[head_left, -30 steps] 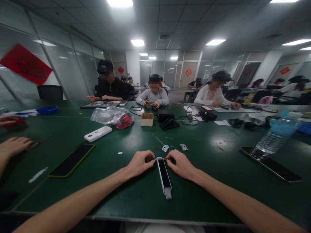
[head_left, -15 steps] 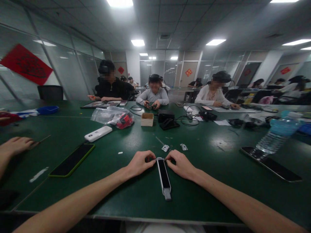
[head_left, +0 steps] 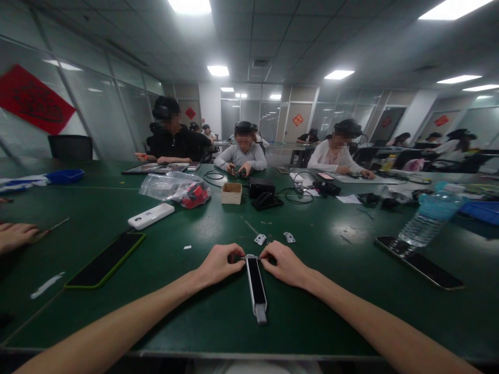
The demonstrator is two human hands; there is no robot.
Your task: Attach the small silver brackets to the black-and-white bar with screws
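Observation:
A slim white device with a long black face (head_left: 256,283) lies on the green table, its grey tip pointing toward me. Thumb and fingers of my left hand (head_left: 223,264) are pinched together at the left of its far end. On the opposite side my right hand (head_left: 286,264) pinches in the same way. Whatever tiny part each hand grips is too small to name. Just beyond the fingers lie two small white plates with holes, a left plate (head_left: 260,239) and a right plate (head_left: 289,237), with tiny rings between them.
To the left are a green-edged phone (head_left: 105,261), a white handheld device (head_left: 151,216) and a co-worker's hand (head_left: 17,236) with a thin tool. A water bottle (head_left: 423,221) stands by another phone (head_left: 419,262) at right. Farther back are a plastic bag (head_left: 167,187) and small box (head_left: 231,194).
My view has turned slightly to the right, so the scene sits further left. Both hands keep their pinch at the device's far end.

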